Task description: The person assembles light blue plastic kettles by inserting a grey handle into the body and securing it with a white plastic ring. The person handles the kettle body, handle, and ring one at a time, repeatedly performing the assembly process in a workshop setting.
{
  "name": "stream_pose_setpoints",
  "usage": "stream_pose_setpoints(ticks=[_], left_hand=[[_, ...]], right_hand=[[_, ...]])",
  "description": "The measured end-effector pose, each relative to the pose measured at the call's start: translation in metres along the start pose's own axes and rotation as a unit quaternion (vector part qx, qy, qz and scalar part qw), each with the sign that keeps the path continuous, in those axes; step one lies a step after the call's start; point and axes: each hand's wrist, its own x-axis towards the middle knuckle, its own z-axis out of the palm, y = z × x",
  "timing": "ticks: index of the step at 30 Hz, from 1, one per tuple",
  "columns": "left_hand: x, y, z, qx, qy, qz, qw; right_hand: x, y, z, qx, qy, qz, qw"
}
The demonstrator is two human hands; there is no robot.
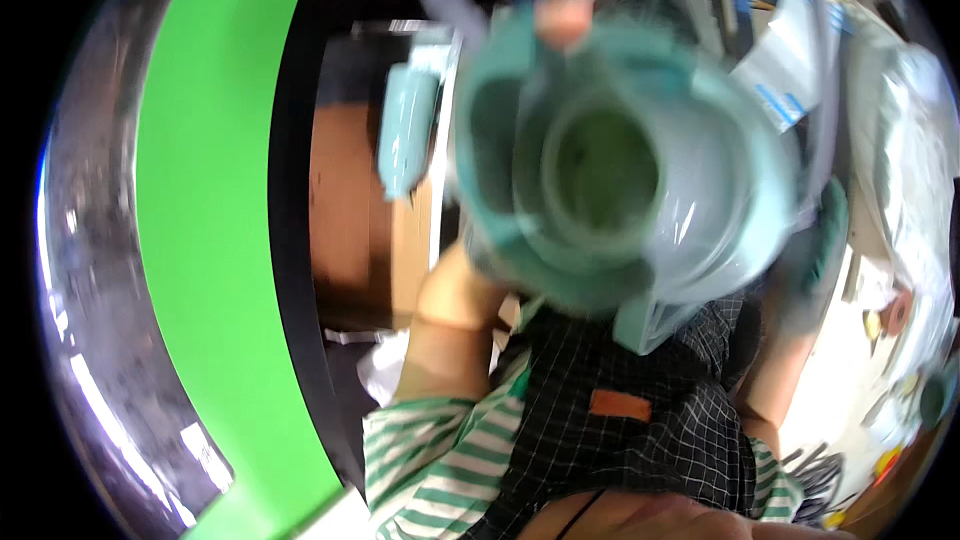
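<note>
Workshop: cluttered workbench (pixel 880 270), green machine guard (pixel 200 240), cardboard box (pixel 350 220).

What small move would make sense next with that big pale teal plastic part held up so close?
Probably lowering it a little and holding it steady. The teal plastic part fills the view and is blurred. The left hand grips its lower edge; a fingertip hooks its top rim. The right hand, apparently gloved, steadies the other side.

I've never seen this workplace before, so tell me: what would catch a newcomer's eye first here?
A big pale teal plastic housing, blurred and held close to the camera by both hands, fills the upper middle; the left hand grips it from below and the right hand wears a teal glove. A bright green curved band sweeps down the left side.
</note>
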Motion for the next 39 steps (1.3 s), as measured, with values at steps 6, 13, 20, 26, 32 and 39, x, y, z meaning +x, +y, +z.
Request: stream_pose_setpoints(ticks=[6, 13, 20, 26, 32, 39], left_hand=[[0.058, -0.032, -0.044, 0.383, -0.066, 0.375, 0.842], [0.071, -0.078, -0.314, 0.561, 0.268, 0.022, 0.783], [-0.038, -0.082, -0.538, 0.641, 0.453, -0.167, 0.596], [-0.084, -0.045, -0.56, 0.847, 0.37, -0.001, 0.38], [-0.104, 0.012, -0.599, 0.809, 0.38, -0.298, 0.336], [-0.069, 0.043, -0.486, 0.755, 0.421, 0.027, 0.502]], right_hand=[[-0.027, -0.016, -0.06, -0.157, -0.015, -0.021, 0.987], [0.021, -0.103, -0.181, -0.566, 0.128, -0.33, 0.745], [0.057, -0.163, -0.28, -0.755, 0.173, -0.31, 0.552], [0.065, -0.206, -0.307, -0.811, 0.176, -0.297, 0.473], [0.079, -0.226, -0.297, -0.806, 0.113, -0.369, 0.448], [0.058, -0.09, 0.003, -0.582, 0.035, -0.451, 0.676]])
